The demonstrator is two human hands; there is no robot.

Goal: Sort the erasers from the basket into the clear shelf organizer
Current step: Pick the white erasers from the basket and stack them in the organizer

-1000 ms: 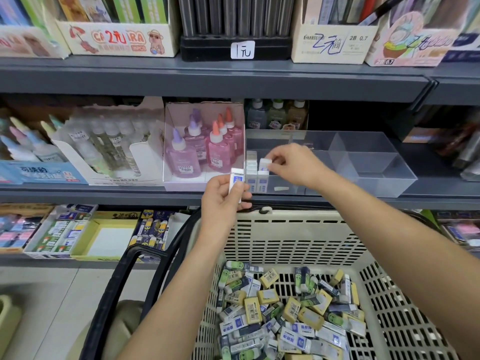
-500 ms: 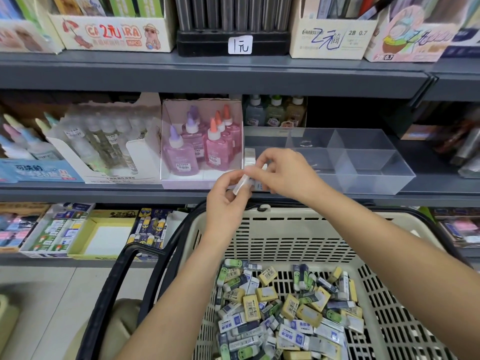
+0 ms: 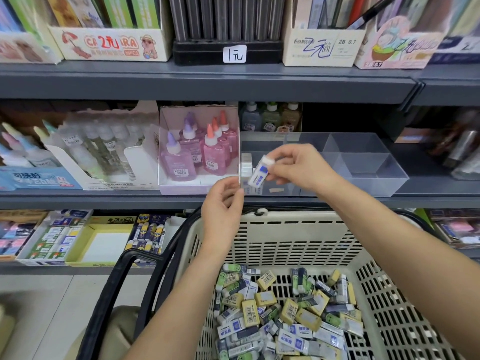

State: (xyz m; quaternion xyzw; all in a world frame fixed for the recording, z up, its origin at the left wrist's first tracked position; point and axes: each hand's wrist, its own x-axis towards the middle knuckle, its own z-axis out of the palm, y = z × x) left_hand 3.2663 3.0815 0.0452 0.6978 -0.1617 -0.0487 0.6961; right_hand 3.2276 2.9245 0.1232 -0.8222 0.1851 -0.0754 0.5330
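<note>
Right hand (image 3: 298,168) pinches a white-and-blue sleeved eraser (image 3: 258,172) by its upper end, long axis tilted, lower end pointing down-left toward the clear shelf organizer's (image 3: 368,175) left compartment, just beside white erasers stacked there. Left hand (image 3: 223,203) hangs loosely curled, empty, above the slotted plastic basket (image 3: 298,237).

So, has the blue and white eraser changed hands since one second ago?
Yes. The eraser passed from left hand to right hand, nearer the clear organizer.
</note>
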